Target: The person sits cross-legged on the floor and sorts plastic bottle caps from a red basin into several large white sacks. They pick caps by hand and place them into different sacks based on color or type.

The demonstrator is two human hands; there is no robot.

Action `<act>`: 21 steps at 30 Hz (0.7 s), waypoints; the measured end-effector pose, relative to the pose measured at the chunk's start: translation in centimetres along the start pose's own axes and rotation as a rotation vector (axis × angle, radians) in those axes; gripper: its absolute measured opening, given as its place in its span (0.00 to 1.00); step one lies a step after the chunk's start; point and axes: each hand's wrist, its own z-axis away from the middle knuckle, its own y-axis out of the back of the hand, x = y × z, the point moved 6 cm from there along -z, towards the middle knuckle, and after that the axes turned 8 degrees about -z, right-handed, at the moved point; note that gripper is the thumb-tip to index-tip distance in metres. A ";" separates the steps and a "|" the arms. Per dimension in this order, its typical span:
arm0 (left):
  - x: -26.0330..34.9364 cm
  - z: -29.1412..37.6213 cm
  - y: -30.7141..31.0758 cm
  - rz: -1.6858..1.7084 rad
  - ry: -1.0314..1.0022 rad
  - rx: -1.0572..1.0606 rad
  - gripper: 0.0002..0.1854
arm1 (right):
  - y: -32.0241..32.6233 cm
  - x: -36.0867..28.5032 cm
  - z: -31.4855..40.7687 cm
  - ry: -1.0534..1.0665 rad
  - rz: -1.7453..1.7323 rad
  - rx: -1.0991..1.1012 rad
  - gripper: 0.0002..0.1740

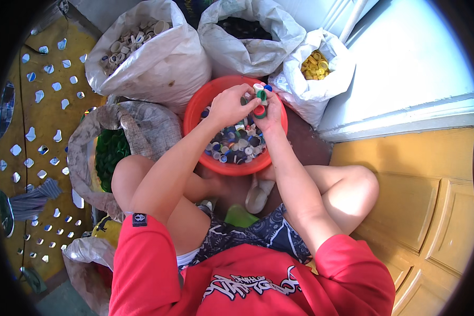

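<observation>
Both my hands meet over a red plastic basin that holds many mixed plastic bottle caps. My right hand holds several caps against its palm and fingers, among them a red cap, a white cap and a blue cap. My left hand reaches across from the left, its thumb and fingers at a green cap between the two hands. A dark green cap shows by the left fingers; whether they grip it I cannot tell.
Beyond the basin stand a sack of white caps, a sack with dark contents and a sack of yellow caps. Left of my knee is a sack of green caps; another sack sits lower left. A yellow panelled door is at right.
</observation>
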 end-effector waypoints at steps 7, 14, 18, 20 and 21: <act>-1.0 -0.2 -1.0 0.088 0.189 0.004 0.15 | -0.3 1.7 1.2 -0.012 0.103 0.134 0.14; -0.3 -1.2 3.0 0.389 0.245 0.019 0.07 | -0.2 1.7 0.6 -0.091 -0.124 0.116 0.12; 1.3 2.4 17.9 0.211 0.081 0.246 0.11 | -0.6 1.3 0.2 -0.108 -0.167 0.062 0.13; -0.1 8.3 26.7 -0.029 0.114 0.450 0.08 | -1.2 1.3 0.1 -0.092 -0.153 0.052 0.13; -1.9 11.8 29.8 -0.120 0.292 0.540 0.07 | -1.5 1.4 0.1 -0.090 -0.152 0.063 0.13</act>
